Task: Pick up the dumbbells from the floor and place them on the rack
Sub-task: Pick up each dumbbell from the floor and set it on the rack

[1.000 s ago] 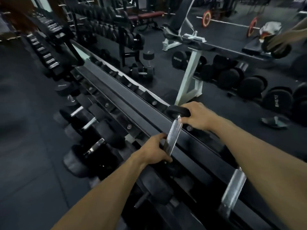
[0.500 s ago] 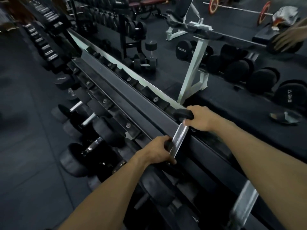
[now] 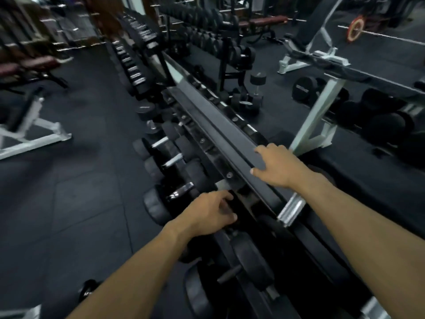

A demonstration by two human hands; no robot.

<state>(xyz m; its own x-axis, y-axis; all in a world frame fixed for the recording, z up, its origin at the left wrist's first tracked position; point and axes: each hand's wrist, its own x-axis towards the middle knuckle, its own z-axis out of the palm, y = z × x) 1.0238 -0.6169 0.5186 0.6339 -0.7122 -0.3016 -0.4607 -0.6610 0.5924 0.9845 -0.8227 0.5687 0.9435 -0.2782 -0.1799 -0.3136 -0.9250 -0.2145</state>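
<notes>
From the head view, the right hand (image 3: 277, 168) lies flat with spread fingers on the top rail of the rack (image 3: 220, 130), grasping nothing. The left hand (image 3: 210, 212) hovers loosely curled and empty at the rack's front edge — beside a dumbbell (image 3: 291, 209) whose chrome handle rests across the top tier. More dumbbells (image 3: 174, 178) fill the lower tier — others sit on the floor (image 3: 80, 180) beyond the rack.

Hands: two are showing, the left hand (image 3: 210, 211) and the right hand (image 3: 277, 166).
Rack (image 3: 220, 132): one long one is running up the middle.
Chrome handles on its lower tier: three are catching light, the nearest (image 3: 180, 191).
Red-plated barbell (image 3: 356, 31): one is lying far right.
</notes>
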